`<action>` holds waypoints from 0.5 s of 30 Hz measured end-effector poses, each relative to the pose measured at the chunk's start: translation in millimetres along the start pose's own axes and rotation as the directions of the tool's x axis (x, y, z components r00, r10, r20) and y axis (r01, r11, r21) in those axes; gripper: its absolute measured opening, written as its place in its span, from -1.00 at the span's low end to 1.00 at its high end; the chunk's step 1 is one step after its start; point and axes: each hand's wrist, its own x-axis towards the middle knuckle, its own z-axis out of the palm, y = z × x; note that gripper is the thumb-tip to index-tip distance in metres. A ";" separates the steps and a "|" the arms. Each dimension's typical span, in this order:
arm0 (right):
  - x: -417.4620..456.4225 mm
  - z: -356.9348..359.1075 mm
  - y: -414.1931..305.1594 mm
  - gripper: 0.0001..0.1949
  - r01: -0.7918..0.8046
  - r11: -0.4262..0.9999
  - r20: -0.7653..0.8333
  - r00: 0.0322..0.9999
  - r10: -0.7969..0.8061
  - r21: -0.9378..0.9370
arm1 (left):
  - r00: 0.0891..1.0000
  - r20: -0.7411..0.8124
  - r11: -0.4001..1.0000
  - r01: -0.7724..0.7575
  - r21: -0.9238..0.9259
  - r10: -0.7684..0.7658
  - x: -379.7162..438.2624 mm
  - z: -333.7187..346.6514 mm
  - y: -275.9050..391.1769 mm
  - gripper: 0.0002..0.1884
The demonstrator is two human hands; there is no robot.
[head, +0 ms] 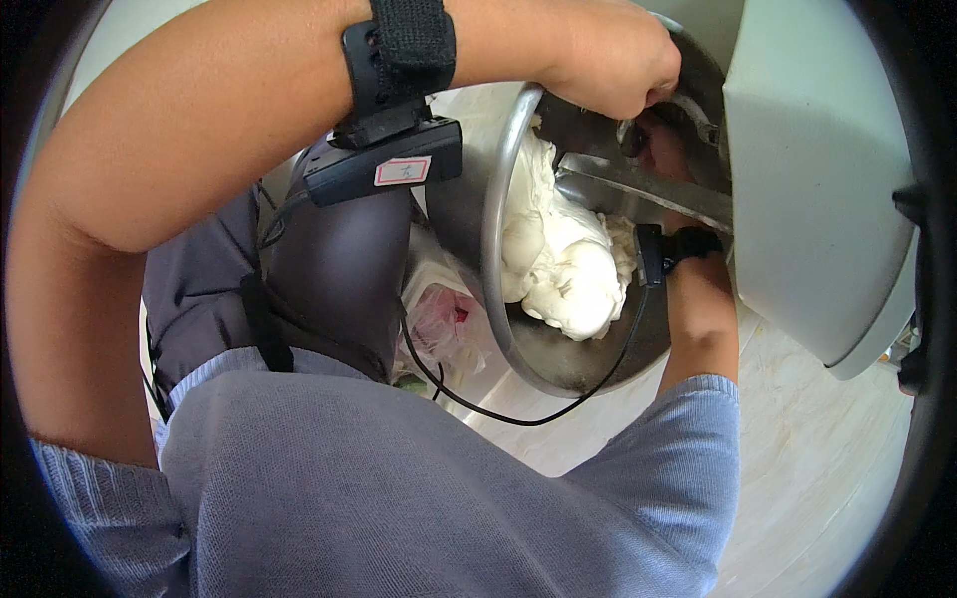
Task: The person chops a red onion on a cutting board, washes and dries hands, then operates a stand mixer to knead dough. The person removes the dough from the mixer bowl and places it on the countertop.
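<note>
A large steel mixing bowl [495, 224] holds a mass of white dough [579, 280], heaped against the side nearer my legs. My left hand [628, 71] reaches over the rim from above, fingers curled down beside a metal part in the shaded upper end of the bowl. Deeper in, my right hand [662, 146] is close below it, partly hidden by shadow and by a flat metal bar [650, 190] that crosses the bowl above the dough. What the fingers of either hand hold cannot be made out. Some dough lies near my right wrist.
The pale mixer housing [815, 194] stands close at the right of the bowl. A black cable [508, 420] loops from the right wrist device [650, 254] below the rim. Another device [385, 164] hangs from my left forearm. A plastic bag [445, 321] lies beside the bowl.
</note>
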 end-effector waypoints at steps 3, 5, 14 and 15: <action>19.3 11.0 6.4 -0.87 -0.055 0.995 -0.050 0.997 0.059 0.088 | 1.000 -0.001 1.000 0.024 0.000 -0.024 -0.9 -1.9 -4.8 -0.83; 21.8 -9.5 41.1 -0.87 0.041 0.967 -0.199 0.975 -0.094 -0.253 | 0.999 -0.046 1.000 -0.028 -0.004 0.028 -0.8 3.0 0.3 -0.83; 69.2 -52.5 56.8 -0.47 0.709 0.282 0.533 0.684 -0.499 -0.647 | 0.992 -0.060 0.976 0.118 0.182 -0.108 8.6 68.2 -6.3 -0.84; 69.0 -45.9 60.1 -0.47 0.712 0.274 0.486 0.662 -0.571 -0.647 | 0.993 -0.060 0.978 0.106 0.181 -0.097 8.6 67.3 -7.4 -0.83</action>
